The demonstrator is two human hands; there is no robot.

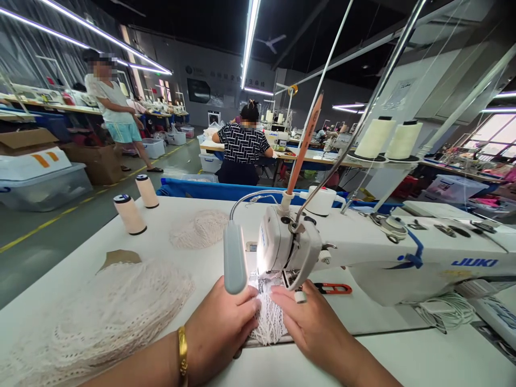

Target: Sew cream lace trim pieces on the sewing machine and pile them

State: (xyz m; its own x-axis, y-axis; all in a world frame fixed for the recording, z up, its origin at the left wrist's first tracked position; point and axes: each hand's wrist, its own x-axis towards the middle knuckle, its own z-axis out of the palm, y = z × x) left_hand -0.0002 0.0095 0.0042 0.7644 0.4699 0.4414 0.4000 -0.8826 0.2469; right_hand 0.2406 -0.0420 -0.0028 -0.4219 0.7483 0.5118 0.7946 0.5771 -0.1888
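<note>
While the left hand (221, 328) and the right hand (312, 322) are resting low at the sewing machine (278, 242), a lace piece (269, 325) is lying between them, at 6 o'clock from the lit presser area, its far end reaching under the machine head. The fingers of each hand are bending narrowly over one side edge of it; whether they are pinching or only pressing, I cannot tell. At 9 o'clock, a strip of bare surface is separating the left hand from a wide lace pile (133, 301). Toward 3 o'clock, red-handled snips (338, 288) are lying just beyond the right hand. At 10 o'clock, a grey lamp (235, 258) is hanging close above the left fingers, limiting the room there.

The white table (157, 220) is ending at 12 o'clock along a blue cloth (226, 189). Beyond it, a seated co-worker (244, 141) is facing away, and at 10 o'clock another person (115, 102) is standing on the grey floor (100, 215).

The lace is looking openwork and soft, its pile spreading in rounded layers. Two smooth, tapered peach cones (129, 215) are standing at 10 o'clock; a hexagonal wooden pencil (305, 142) is rising above the machine head.
</note>
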